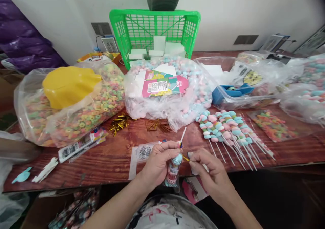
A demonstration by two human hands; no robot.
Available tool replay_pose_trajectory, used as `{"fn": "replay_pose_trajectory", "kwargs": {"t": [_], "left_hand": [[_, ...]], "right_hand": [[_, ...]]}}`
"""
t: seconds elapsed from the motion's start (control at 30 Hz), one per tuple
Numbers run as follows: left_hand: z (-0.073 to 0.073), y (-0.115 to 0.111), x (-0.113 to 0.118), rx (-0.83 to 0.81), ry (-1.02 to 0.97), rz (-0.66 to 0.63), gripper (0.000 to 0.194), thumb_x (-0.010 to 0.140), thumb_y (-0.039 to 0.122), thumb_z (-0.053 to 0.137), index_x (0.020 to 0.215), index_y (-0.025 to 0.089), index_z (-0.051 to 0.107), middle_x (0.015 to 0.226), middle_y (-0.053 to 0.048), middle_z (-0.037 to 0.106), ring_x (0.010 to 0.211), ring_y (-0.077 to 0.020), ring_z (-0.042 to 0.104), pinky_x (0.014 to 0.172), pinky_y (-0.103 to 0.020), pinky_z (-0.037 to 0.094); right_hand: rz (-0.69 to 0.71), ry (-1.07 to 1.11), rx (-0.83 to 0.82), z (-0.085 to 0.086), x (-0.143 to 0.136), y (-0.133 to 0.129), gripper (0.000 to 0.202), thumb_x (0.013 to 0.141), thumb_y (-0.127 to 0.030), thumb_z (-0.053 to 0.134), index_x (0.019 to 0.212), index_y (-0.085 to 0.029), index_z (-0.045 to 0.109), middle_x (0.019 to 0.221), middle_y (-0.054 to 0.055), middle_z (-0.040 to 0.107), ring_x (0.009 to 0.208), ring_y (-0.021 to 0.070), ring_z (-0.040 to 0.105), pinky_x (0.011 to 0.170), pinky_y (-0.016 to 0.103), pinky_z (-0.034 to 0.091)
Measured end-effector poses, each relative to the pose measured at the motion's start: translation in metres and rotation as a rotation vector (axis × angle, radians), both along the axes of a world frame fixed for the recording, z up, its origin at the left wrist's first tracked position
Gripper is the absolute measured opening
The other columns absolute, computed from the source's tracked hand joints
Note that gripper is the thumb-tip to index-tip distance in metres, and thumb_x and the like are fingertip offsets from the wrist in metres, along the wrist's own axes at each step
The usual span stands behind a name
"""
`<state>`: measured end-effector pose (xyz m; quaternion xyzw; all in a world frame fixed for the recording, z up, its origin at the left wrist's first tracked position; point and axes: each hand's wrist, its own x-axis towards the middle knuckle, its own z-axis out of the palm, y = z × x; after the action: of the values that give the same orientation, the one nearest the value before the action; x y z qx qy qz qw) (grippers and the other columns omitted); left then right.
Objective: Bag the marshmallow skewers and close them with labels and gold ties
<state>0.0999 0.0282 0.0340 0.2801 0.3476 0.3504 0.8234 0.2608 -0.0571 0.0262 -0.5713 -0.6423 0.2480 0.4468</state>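
Observation:
My left hand (157,164) is closed around the gathered neck of a bagged marshmallow skewer (173,170). The skewer's white stick (183,134) points up past my fingers, and the candy end hangs below them. Just to the right, my right hand (212,170) pinches a gold twist tie (186,158), which reaches to the neck of the bag. Flat printed bags (139,154) lie on the table behind my left hand. Loose gold twist ties (157,125) are farther back. Unwrapped pink and blue marshmallow skewers (228,127) form a pile at the right.
A large bag of ring candies (101,112) with a yellow scoop-like piece (71,85) stands left. At centre, header cards (162,85) lie on a marshmallow bag (134,102). Behind rises a green basket (154,14); a clear tub (243,102) sits right. The table's front edge is close.

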Motion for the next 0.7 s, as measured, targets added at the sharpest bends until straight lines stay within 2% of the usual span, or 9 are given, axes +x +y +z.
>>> {"fn": "replay_pose_trajectory", "kwargs": {"t": [0.07, 0.13, 0.27, 0.33, 0.47, 0.6, 0.7], "left_hand": [[0.000, -0.003, 0.002, -0.006, 0.044, 0.017, 0.025, 0.056, 0.026, 0.083, 0.073, 0.013, 0.071, 0.066, -0.001, 0.065, 0.055, -0.0106, 0.058, 0.057, -0.025, 0.048], [-0.001, -0.007, 0.005, -0.005, 0.096, 0.015, 0.028, 0.059, 0.031, 0.082, 0.078, 0.015, 0.071, 0.065, -0.001, 0.065, 0.054, -0.0121, 0.057, 0.057, -0.028, 0.050], [-0.005, -0.016, 0.014, 0.156, 0.150, -0.001, 0.016, 0.065, 0.028, 0.076, 0.073, 0.015, 0.072, 0.066, -0.001, 0.062, 0.057, -0.0096, 0.052, 0.060, -0.023, 0.045], [-0.007, -0.020, 0.016, 0.263, 0.159, 0.008, 0.010, 0.068, 0.025, 0.072, 0.070, 0.016, 0.072, 0.070, -0.001, 0.062, 0.065, -0.0104, 0.052, 0.066, -0.023, 0.044], [-0.011, -0.024, 0.012, 0.386, 0.226, -0.034, 0.010, 0.071, 0.025, 0.069, 0.070, 0.017, 0.075, 0.075, -0.003, 0.063, 0.071, -0.0127, 0.052, 0.070, -0.025, 0.043], [-0.016, -0.024, 0.007, 0.351, 0.209, -0.007, 0.012, 0.071, 0.028, 0.070, 0.067, 0.018, 0.074, 0.073, -0.002, 0.060, 0.069, -0.0120, 0.050, 0.069, -0.025, 0.042], [-0.019, -0.022, 0.005, 0.351, 0.218, -0.019, 0.013, 0.074, 0.029, 0.069, 0.068, 0.018, 0.073, 0.073, -0.001, 0.058, 0.067, -0.0115, 0.047, 0.066, -0.024, 0.040]], "right_hand": [[-0.032, 0.013, 0.062, 0.007, 0.005, -0.004, 0.017, 0.093, -0.017, 0.049, 0.077, -0.021, 0.055, 0.068, 0.000, 0.053, 0.065, 0.0149, 0.049, 0.059, 0.029, 0.039], [-0.038, 0.001, 0.176, 0.014, 0.006, -0.005, 0.014, 0.090, -0.012, 0.051, 0.090, -0.022, 0.061, 0.073, 0.001, 0.058, 0.069, 0.0161, 0.052, 0.064, 0.032, 0.042], [0.009, -0.132, 0.336, 0.017, 0.000, 0.006, 0.033, 0.088, -0.007, 0.049, 0.111, -0.025, 0.066, 0.079, 0.004, 0.065, 0.074, 0.0182, 0.057, 0.068, 0.035, 0.046], [0.011, -0.130, 0.329, 0.012, -0.003, 0.012, 0.036, 0.090, -0.009, 0.047, 0.114, -0.026, 0.067, 0.076, 0.003, 0.065, 0.070, 0.0167, 0.056, 0.065, 0.033, 0.046], [0.002, -0.050, 0.287, 0.001, -0.006, 0.016, 0.032, 0.090, -0.010, 0.049, 0.110, -0.027, 0.068, 0.075, 0.001, 0.066, 0.066, 0.0147, 0.055, 0.065, 0.032, 0.047], [-0.005, -0.066, 0.285, -0.003, -0.009, 0.015, 0.031, 0.090, -0.010, 0.049, 0.109, -0.026, 0.067, 0.069, 0.000, 0.063, 0.063, 0.0146, 0.053, 0.063, 0.032, 0.045], [-0.015, -0.118, 0.296, -0.004, -0.011, 0.013, 0.034, 0.089, -0.009, 0.050, 0.115, -0.026, 0.064, 0.076, 0.001, 0.066, 0.066, 0.0149, 0.055, 0.065, 0.032, 0.045]]}}
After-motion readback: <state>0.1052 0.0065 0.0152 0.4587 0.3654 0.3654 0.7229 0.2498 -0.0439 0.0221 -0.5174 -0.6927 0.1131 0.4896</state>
